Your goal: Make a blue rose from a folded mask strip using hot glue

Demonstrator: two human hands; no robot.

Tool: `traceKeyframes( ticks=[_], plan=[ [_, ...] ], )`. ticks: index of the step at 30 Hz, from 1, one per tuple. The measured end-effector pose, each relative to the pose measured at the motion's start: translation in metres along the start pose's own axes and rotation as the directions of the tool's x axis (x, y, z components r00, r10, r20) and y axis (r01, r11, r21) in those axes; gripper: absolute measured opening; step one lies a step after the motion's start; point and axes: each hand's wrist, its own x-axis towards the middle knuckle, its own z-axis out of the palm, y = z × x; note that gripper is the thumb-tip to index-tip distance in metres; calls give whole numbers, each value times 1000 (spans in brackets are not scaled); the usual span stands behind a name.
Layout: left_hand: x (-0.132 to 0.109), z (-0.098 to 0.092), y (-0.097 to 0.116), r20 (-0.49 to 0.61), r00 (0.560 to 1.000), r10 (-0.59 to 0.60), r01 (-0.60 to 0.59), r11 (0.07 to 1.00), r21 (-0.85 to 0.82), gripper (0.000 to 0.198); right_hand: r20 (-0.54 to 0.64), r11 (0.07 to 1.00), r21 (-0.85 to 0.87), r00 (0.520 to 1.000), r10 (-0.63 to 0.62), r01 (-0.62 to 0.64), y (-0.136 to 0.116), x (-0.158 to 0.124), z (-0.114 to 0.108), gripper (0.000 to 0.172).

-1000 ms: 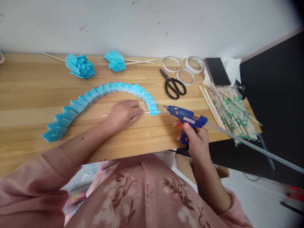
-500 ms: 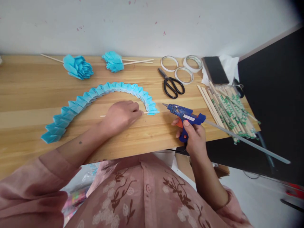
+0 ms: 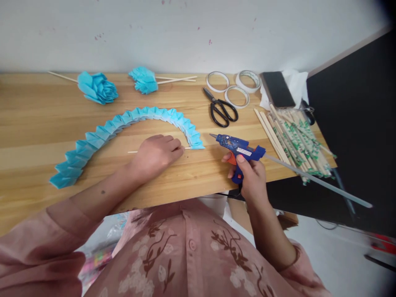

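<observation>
Across the wooden table (image 3: 173,181) I've got a pleated blue paper strip (image 3: 140,114) laid out in an arc, its right end at a thin stick (image 3: 133,152). Left hand (image 3: 157,156) is on the table inside the arc, fingertips pinched on that stick near the strip end. Stick tip meets the paper; can't tell from my feed if it's bonded or just lying there. Right hand (image 3: 255,177) is wrapped round the grip of a blue glue gun (image 3: 236,146), fingers at the orange trigger; can't tell if it's squeezed. Nozzle points at the strip end, near but not touching; no glue bead I can make out. Translucent glue stick (image 3: 318,180) pokes well out the back. Progress, my read: two blue flowers, one (image 3: 97,87) at back left and another (image 3: 144,80) beside it, look formed with sticks attached. Current piece is early: pleats done, strip open and unwound, only its end at the stick, so most of the shaping is left. Scissors (image 3: 215,101) lie beyond the nozzle, wrapped chopsticks (image 3: 305,144) piled at right.
</observation>
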Motion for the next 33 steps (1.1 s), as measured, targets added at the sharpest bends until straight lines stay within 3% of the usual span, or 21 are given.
traceKeyframes(
  ticks=[13, 20, 33],
  plan=[
    [3, 1, 2, -13, 1000, -11, 12, 998, 62, 39, 0, 1000, 21, 1000, -2, 2, -1, 0, 2, 39],
    [3, 8, -3, -128, 988, -83, 74, 994, -76, 39, 16, 1000, 1, 1000, 2, -2, 0, -1, 1, 39],
    [3, 12, -6, -136, 986, -97, 81, 990, -114, 42, 101, 992, -128, 995, -2, 15, -20, 2, 13, 53]
  ],
)
